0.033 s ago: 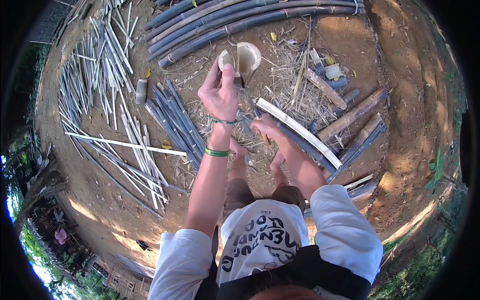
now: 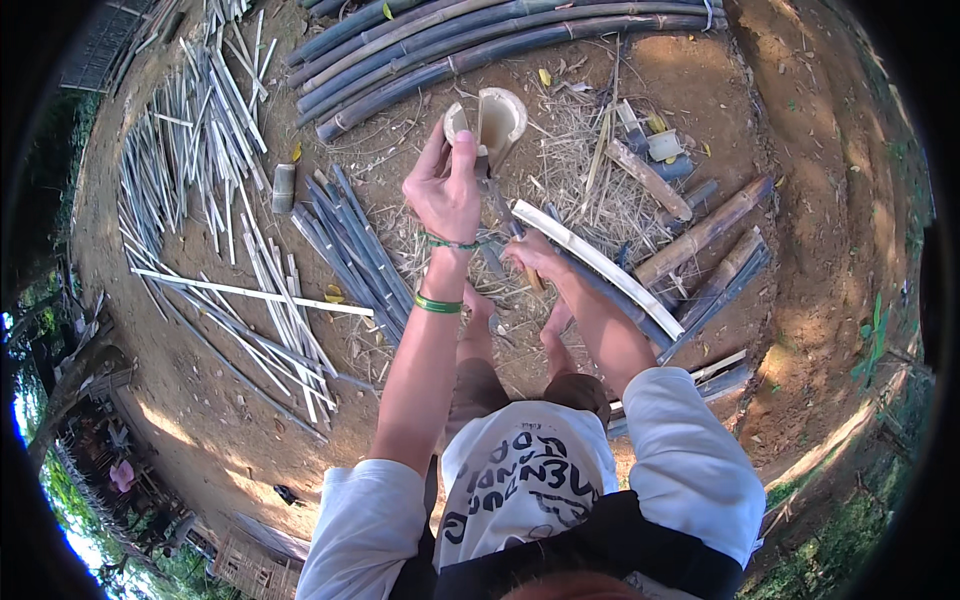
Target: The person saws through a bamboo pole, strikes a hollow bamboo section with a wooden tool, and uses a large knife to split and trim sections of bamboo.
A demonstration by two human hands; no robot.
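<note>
Left hand (image 2: 447,190) fingers clamped on split bamboo tube (image 2: 487,122), long axis upright; right hand (image 2: 530,255) below, closed around knife handle (image 2: 535,282), blade up into split.

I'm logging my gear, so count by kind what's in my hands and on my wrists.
bamboo tube: 1, split at the top, in the left hand
knife: 1, in the right hand
green wristbands: 2, both on the left wrist
Total: 4
</note>
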